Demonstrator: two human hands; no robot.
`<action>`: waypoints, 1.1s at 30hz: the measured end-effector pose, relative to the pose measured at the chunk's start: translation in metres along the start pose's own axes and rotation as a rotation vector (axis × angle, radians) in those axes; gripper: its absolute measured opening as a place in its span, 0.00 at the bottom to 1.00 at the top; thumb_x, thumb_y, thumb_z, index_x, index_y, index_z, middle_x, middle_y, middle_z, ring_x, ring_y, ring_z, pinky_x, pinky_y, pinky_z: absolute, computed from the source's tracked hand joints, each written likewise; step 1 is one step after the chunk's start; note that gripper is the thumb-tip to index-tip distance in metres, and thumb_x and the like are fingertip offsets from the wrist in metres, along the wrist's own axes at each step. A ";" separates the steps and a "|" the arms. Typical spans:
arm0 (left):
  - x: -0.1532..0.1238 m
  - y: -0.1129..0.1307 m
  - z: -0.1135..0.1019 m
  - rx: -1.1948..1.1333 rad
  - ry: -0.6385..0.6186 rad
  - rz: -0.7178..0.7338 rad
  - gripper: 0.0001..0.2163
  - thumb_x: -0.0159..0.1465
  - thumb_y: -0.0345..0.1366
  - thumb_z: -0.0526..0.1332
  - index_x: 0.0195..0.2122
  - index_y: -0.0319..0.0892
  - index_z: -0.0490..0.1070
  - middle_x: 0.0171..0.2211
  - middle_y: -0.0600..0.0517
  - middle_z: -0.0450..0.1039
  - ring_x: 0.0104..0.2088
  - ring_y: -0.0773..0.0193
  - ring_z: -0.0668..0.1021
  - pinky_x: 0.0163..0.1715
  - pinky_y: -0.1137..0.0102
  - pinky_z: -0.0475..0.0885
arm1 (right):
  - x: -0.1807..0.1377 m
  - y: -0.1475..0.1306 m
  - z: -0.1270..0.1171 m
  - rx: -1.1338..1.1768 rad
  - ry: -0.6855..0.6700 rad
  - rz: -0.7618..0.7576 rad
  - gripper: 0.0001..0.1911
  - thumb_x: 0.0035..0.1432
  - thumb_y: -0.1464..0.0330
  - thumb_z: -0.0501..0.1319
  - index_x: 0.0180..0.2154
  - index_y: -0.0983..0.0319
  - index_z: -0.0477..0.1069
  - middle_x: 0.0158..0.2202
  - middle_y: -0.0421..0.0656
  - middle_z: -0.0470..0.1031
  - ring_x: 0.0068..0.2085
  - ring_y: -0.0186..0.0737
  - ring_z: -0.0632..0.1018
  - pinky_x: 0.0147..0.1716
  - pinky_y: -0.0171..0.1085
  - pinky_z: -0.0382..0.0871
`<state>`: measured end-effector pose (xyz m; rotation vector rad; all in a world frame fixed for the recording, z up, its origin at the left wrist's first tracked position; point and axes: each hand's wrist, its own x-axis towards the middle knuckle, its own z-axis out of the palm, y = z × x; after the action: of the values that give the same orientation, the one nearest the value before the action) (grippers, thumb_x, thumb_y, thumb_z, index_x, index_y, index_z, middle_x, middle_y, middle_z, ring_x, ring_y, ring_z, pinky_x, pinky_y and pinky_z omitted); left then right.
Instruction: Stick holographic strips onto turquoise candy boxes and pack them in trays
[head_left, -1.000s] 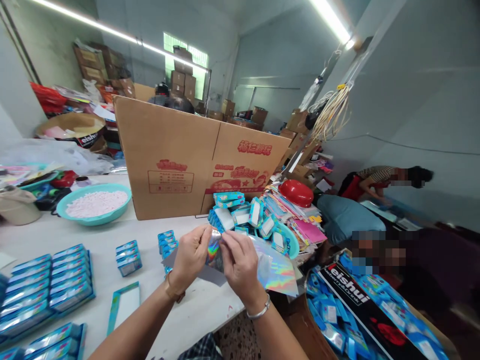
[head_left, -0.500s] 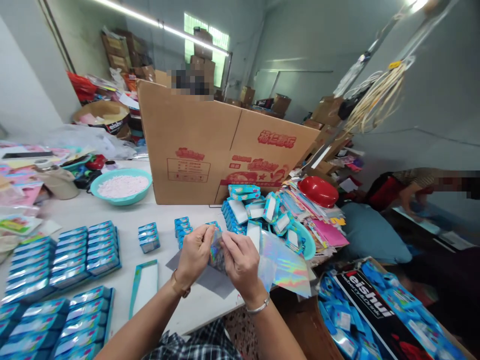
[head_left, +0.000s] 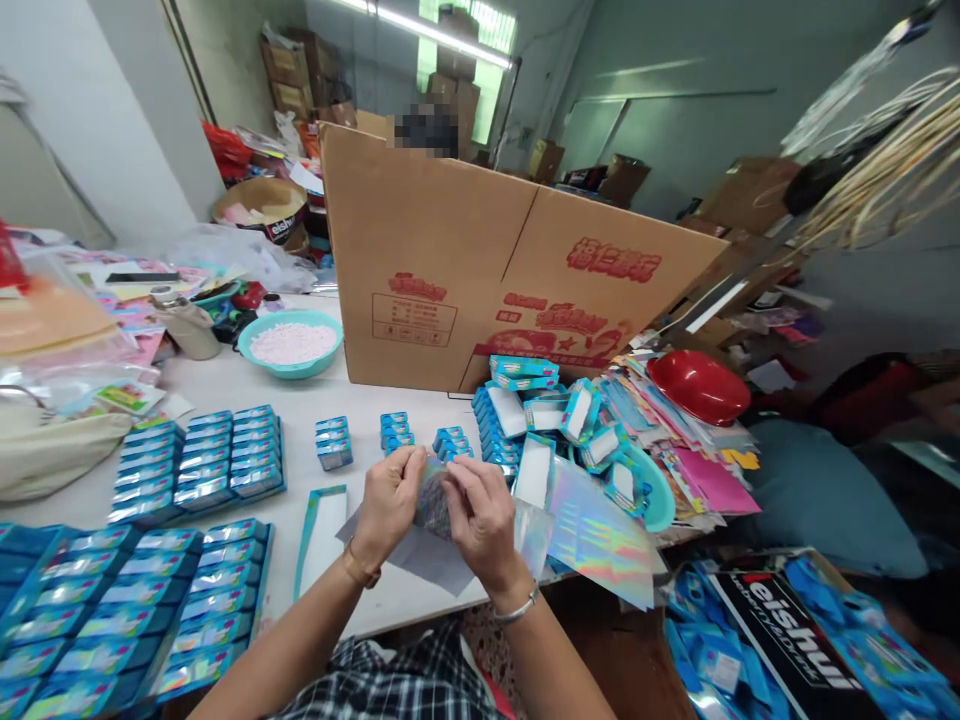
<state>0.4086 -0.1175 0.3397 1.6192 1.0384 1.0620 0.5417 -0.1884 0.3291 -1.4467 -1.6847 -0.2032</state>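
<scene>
My left hand (head_left: 388, 503) and my right hand (head_left: 480, 515) are pressed together above the table's front edge, both pinching a small shiny holographic pouch (head_left: 433, 497) between them. More holographic sheets (head_left: 596, 530) fan out to the right of my right hand. A grey sheet (head_left: 431, 560) lies on the white table (head_left: 360, 420) under my hands. Three short stacks of small blue boxes (head_left: 395, 431) stand just beyond my fingers.
A big cardboard box (head_left: 480, 270) stands across the table's middle. Trays of blue packs (head_left: 199, 465) fill the left, with a teal bowl of white pieces (head_left: 291, 343) behind. A heap of blue boxes (head_left: 547, 420), a red bowl (head_left: 697, 385) and a carton (head_left: 787, 640) lie right.
The view has swung left and down, showing more trays of blue packs. My hands stay together on the pouch, working at its top edge.
</scene>
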 end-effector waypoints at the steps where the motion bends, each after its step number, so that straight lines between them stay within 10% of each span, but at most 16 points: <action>1: -0.001 -0.002 -0.001 -0.041 -0.001 -0.031 0.16 0.67 0.43 0.53 0.27 0.40 0.70 0.24 0.55 0.65 0.26 0.68 0.65 0.27 0.75 0.62 | -0.001 0.000 0.002 0.000 -0.004 0.010 0.17 0.63 0.74 0.58 0.54 0.59 0.70 0.47 0.48 0.74 0.48 0.43 0.74 0.47 0.46 0.72; 33: -0.018 0.002 0.005 -0.024 0.068 -0.090 0.17 0.67 0.46 0.53 0.33 0.39 0.75 0.29 0.52 0.75 0.30 0.64 0.73 0.31 0.74 0.67 | -0.002 0.010 0.004 -0.058 -0.027 -0.108 0.15 0.61 0.75 0.58 0.48 0.57 0.72 0.50 0.47 0.74 0.51 0.45 0.73 0.51 0.49 0.67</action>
<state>0.4086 -0.1356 0.3374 1.5126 1.1288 1.0712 0.5480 -0.1844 0.3218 -1.4077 -1.7941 -0.2956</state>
